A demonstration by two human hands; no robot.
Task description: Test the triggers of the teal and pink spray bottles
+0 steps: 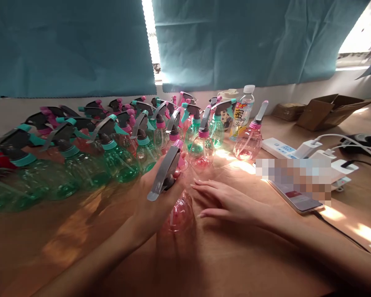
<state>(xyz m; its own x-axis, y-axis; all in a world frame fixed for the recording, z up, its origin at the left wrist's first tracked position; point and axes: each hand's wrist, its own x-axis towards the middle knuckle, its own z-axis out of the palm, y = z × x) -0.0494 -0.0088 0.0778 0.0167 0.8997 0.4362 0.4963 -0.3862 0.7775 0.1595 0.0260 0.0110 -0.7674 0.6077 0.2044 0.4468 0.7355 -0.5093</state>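
My left hand [156,198] is wrapped round the neck of a clear pink spray bottle [181,212] with a grey and pink trigger head. The bottle stands on the brown table surface [117,255], and its collar is hidden by my fingers. Just to its right, my right hand [224,200] is held with fingers stretched out and apart, nothing in them. Beyond both hands stands a pink spray bottle [202,150] with a pink collar. A green spray bottle [120,163] with a teal collar is to the left of my left hand.
Several more green and pink spray bottles crowd the left and back. A drink bottle [246,103] stands behind a pink spray bottle [249,142]. On the right are a power strip [278,146] with chargers and cables, a phone [292,198] and an open cardboard box [324,113].
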